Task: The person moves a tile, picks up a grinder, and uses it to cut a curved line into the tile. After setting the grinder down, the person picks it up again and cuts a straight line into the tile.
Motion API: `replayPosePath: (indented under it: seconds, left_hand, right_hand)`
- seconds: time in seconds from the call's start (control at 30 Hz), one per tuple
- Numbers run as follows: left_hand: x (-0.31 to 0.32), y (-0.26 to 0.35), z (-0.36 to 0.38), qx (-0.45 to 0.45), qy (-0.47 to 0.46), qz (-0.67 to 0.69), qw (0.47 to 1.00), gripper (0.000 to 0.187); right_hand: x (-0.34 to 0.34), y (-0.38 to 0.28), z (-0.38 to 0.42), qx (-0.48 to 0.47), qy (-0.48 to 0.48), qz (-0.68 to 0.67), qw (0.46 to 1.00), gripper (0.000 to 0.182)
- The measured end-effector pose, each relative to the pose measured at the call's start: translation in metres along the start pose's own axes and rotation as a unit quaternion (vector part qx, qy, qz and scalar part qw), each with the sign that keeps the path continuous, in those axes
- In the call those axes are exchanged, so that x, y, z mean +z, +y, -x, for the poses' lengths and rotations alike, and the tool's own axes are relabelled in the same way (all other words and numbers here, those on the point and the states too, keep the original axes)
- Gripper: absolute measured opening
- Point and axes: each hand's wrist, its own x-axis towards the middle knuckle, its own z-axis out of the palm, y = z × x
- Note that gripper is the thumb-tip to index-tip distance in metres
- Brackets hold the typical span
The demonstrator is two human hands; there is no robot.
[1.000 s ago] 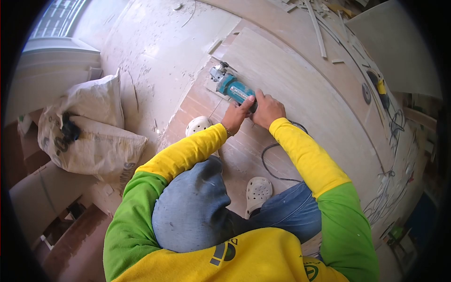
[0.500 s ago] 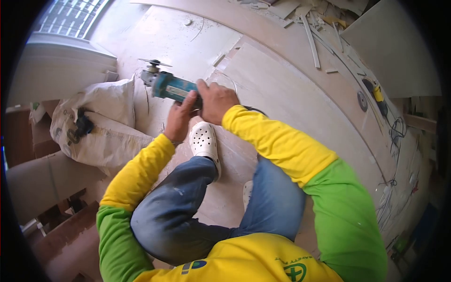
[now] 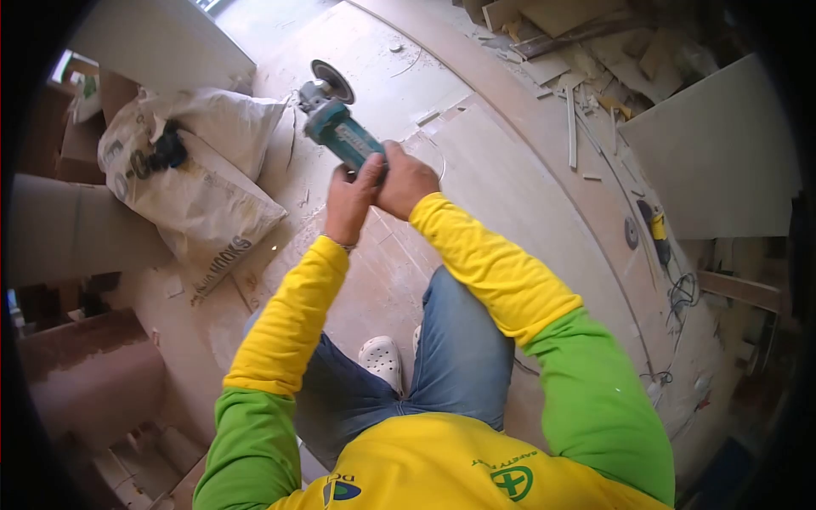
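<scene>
A teal angle grinder with a round cutting disc at its far end is lifted off the floor, tilted up and to the left. My left hand grips its rear body from below. My right hand wraps the same body from the right. Below lies a large pale tile on the dusty floor, with a notch cut near its far corner. My knees and a white clog are over the tile's near part.
Two filled white sacks lie to the left. Tile offcuts and strips are scattered at the back right. A second grinder with cables lies at the right, by a leaning grey slab. Cardboard boxes stand at far left.
The grinder was cutting at the tile a second ago. Both hands have since lifted it up and left, off the tile, and my view has risen above my legs.
</scene>
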Motion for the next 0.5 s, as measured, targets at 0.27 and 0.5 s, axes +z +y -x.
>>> replayPosePath:
  seconds: [0.27,0.5]
  left_hand:
    - [0.079,-0.041,0.031,-0.078,-0.048,0.025,0.995,0.075]
    - [0.149,-0.035,0.049,-0.220,-0.055,0.080,0.971,0.078]
  right_hand:
    - [-0.051,0.039,0.047,0.110,0.011,0.178,0.978,0.046]
    - [-0.111,0.068,0.054,0.161,-0.045,0.256,0.952,0.042]
